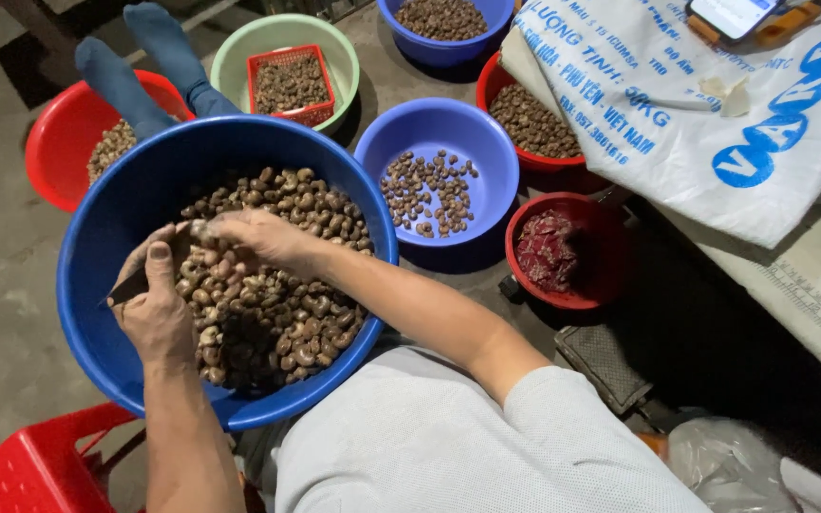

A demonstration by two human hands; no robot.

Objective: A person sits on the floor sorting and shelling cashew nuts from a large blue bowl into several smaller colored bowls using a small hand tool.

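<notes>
Head view, looking down over the lap: sitting with a big blue basin [106,247] resting on the knees, heaped about half full with brown nuts in the shell [268,294]. Left hand [156,302] closing around a small dark blade [130,285], thumb lying along its top, fingers curled narrow. Right hand [258,236] reaching across the heap, fingertips pinching a single nut [203,229] just beside the blade tip; both hands meeting over the left part of the pile.

Judging by how things lie, working well short of finished: the large heap in the lap basin waiting unhandled, while the smaller blue bowl [486,152] on the floor ahead is carrying only a thin scatter of pale kernels [427,193] across its bottom. Beside it, a small red bowl [610,275] holding reddish scraps [545,249], seemingly skins or waste.

Standing around, well apart from the hands: a green bowl [339,57] with a red mesh basket [289,84] of nuts inside, a red basin [54,142] at far left partly hidden by socked feet [144,66], another red bowl [501,81] and a blue bowl [444,47] at the top, both filled. Lying at right on a low desk [810,294]: a printed white sack [677,114] with a phone [734,14] on it. Showing at bottom left: a red plastic stool [30,470].
</notes>
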